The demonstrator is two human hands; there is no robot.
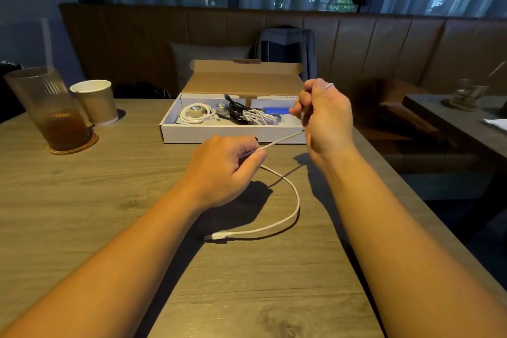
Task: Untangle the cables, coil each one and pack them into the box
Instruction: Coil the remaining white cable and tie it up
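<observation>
**White cable drawn between two hands before the open box**

Pinching a thin white USB cable (pixel 298 202) between thumb and forefinger of the left hand (pixel 225 170), low over the grey-brown wooden table (pixel 109 200). Gripping the same cable higher up with the right hand (pixel 325 121), fingers curled round it, a turn of white cord showing over one finger. Between the two hands, a short straight run of cable, clear of the table. Below the left hand, a loose curve of slack lying on the wood, ending in a flat USB plug (pixel 216 236) between the forearms.

Just behind the hands, a shallow white cardboard box (pixel 233 136) with its brown lid (pixel 241 82) tipped back, holding a coiled white cable (pixel 196 115), a black cable (pixel 235 114) and a second white bundle (pixel 260 118).

Off to the left, well apart from the box, a tall ribbed glass of brown drink (pixel 52 115) on a round coaster (pixel 74 147), with a beige paper cup (pixel 94 103) just beside it.
</observation>
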